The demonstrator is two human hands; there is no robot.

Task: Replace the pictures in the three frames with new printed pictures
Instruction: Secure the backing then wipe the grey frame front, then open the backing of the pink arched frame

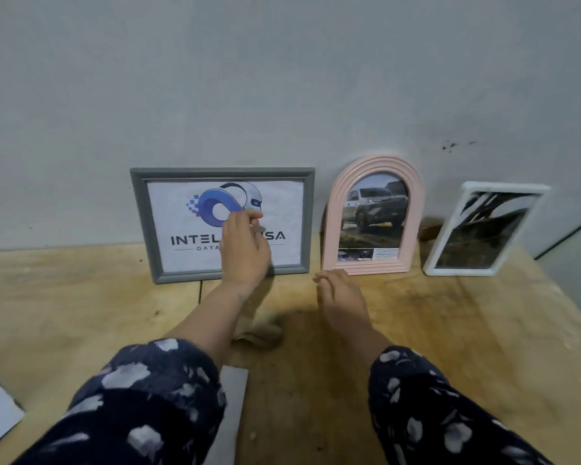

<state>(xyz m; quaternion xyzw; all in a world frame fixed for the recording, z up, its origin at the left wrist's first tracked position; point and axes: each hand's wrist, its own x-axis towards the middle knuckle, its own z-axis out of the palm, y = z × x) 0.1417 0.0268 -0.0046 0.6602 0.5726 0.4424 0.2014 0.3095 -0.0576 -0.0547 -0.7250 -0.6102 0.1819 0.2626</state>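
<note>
Dark floral sleeves fill the foreground over the bare plywood table. Against the wall stand a grey rectangular logo frame, a pink arched car frame and a tilted white frame. Left hand hovers before the grey frame, its grip loosely curled, empty; right hand lies open. Likely next: taking up a frame.

Head cam, looks fwd/down, close over table.
</note>
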